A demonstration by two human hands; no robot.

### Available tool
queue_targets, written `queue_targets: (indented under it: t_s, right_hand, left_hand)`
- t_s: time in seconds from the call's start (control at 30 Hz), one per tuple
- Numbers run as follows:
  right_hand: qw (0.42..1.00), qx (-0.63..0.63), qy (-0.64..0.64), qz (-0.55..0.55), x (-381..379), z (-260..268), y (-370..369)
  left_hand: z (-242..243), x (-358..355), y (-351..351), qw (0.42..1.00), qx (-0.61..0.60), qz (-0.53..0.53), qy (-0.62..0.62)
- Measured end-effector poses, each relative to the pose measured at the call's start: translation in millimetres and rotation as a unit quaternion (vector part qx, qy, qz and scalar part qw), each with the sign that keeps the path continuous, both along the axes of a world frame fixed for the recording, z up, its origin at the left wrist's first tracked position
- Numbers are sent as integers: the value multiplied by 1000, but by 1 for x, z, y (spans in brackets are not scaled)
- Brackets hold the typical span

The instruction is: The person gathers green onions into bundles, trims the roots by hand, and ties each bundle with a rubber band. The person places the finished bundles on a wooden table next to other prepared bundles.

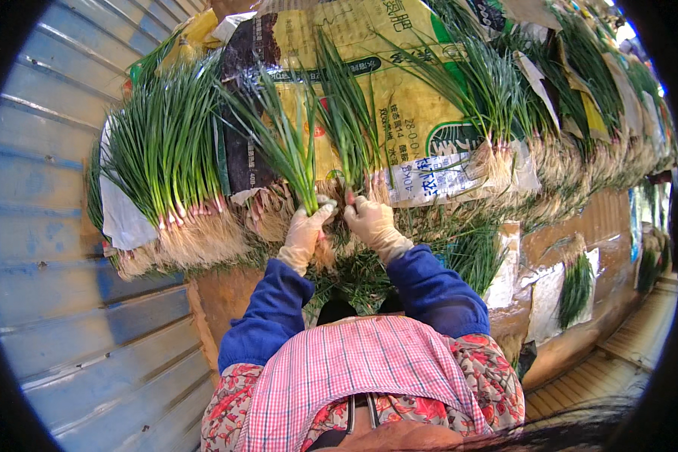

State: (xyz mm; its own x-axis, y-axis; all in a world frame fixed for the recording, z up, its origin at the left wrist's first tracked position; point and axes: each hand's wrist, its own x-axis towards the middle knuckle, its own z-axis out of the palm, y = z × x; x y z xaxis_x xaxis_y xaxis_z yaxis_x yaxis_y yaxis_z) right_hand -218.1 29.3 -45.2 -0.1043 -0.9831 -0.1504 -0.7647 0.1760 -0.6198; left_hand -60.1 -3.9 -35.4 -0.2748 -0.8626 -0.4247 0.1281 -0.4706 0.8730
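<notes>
My left hand (309, 223), in a pale thin glove, is closed around a small bunch of scallions (294, 164). Their green leaves fan up and left, and pale roots hang below the fist. Close by on the right, my gloved right hand (371, 222) pinches the reddish base of a scallion (350, 196); its fingers partly hide the grip. More loose scallions (344, 124) lie just beyond that hand on a yellow printed fertilizer sack (412, 107). Left of my hands, a thick row of scallions (175, 152) lies with white bulbs and roots towards me.
Another scallion bunch (494, 124) rests on the sack's right part. Further right, several bundles (587, 96) are stacked with paper between them. Leaf scraps (356, 288) litter the floor below. A bundle (575, 288) lies on a white sheet at lower right. A corrugated metal wall (51, 226) stands left.
</notes>
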Motion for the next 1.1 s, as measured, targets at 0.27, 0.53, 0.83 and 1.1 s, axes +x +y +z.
queue_targets:
  t_s: [0.27, 0.53, 0.83, 1.1]
  right_hand:
    - [966, 42, -255, -33, -10, 8, -5]
    - [815, 2, -546, -196, 20, -41, 1]
    - [565, 243, -773, -155, 30, 5, -11]
    - [538, -21, -810, -233, 50, 14, 20]
  left_hand:
    - [30, -9, 2, 997, 57, -58, -3]
    - [42, -2, 23, 995, 93, 38, 20]
    - [50, 25, 34, 978, 189, -21, 90]
    - [35, 25, 21, 990, 124, 27, 58]
